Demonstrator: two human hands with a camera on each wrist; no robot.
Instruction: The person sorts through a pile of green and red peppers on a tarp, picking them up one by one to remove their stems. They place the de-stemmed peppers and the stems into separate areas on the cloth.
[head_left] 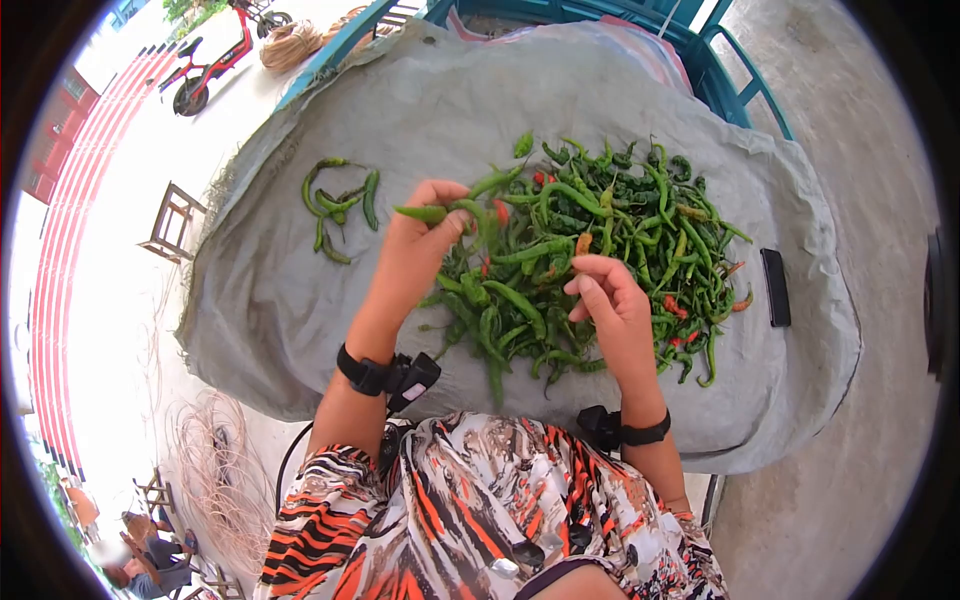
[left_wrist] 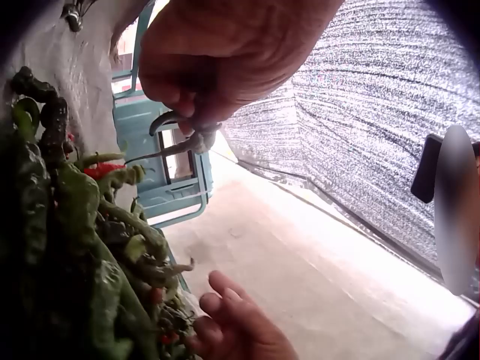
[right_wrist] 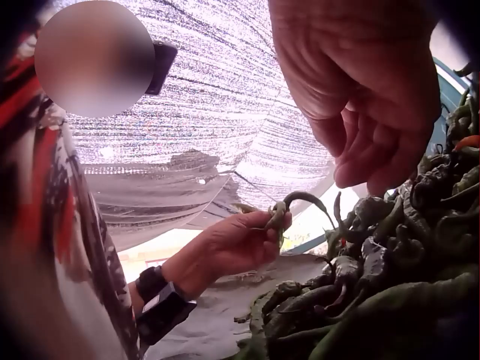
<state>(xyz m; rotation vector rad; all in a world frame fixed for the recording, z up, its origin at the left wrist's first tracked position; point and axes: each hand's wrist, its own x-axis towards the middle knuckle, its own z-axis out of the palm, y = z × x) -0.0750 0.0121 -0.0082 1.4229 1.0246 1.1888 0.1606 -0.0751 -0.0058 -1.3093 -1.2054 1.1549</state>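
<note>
My left hand (head_left: 415, 240) pinches green chili peppers (head_left: 422, 213) between thumb and fingers, over the left side of a large pile. In the right wrist view a curved chili stem (right_wrist: 306, 198) sticks out of that grip. The pile of chili peppers (head_left: 560, 200) is mostly green, with some red and orange ones among them. Above the pile's near middle, my right hand (head_left: 622, 315) has loosely curled fingers and holds nothing. An orange chili (head_left: 583, 243) lies just beyond its fingertips. A small separate group of green chilies (head_left: 325, 205) lies to the left.
Grey cloth (head_left: 270, 310) covers the surface under the chilies, on a blue metal frame (head_left: 740, 95). A black phone (head_left: 775, 288) lies right of the pile. On the ground at left stand a wooden stool (head_left: 175, 220) and a red scooter (head_left: 215, 65). People (head_left: 150, 550) sit at lower left.
</note>
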